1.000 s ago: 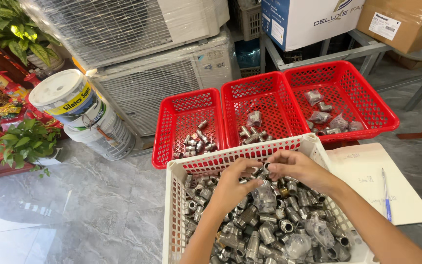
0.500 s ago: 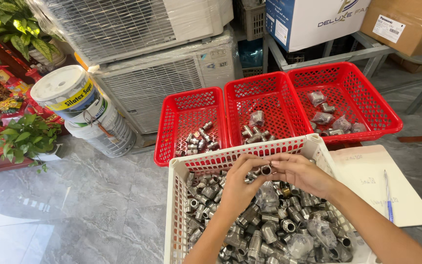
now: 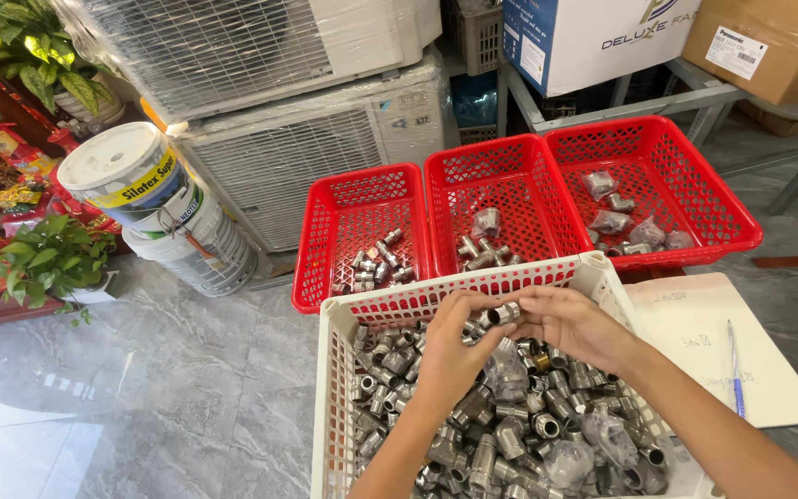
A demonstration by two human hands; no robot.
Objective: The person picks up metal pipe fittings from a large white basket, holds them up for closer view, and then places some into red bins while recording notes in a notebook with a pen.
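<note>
Both my hands hover over a white plastic basket (image 3: 334,388) full of several silver metal pipe fittings (image 3: 510,434), some in clear bags. My left hand (image 3: 454,346) and my right hand (image 3: 570,323) meet above the pile and together pinch one short silver fitting (image 3: 502,314) between their fingertips. Behind the white basket stand three red baskets: the left red basket (image 3: 362,231) holds several small fittings, the middle red basket (image 3: 501,208) holds tee-shaped fittings, the right red basket (image 3: 658,185) holds bagged elbows.
A white notepad (image 3: 722,351) with a blue pen (image 3: 734,370) lies on the right. Stacked paint buckets (image 3: 154,199) and potted plants (image 3: 43,259) stand at left. Air-conditioner units (image 3: 307,157) and cardboard boxes (image 3: 768,46) on a metal rack line the back. Grey tiled floor.
My hands have risen a little out of the pile and come together, now holding a single fitting between the fingertips. The view has shifted slightly.
</note>
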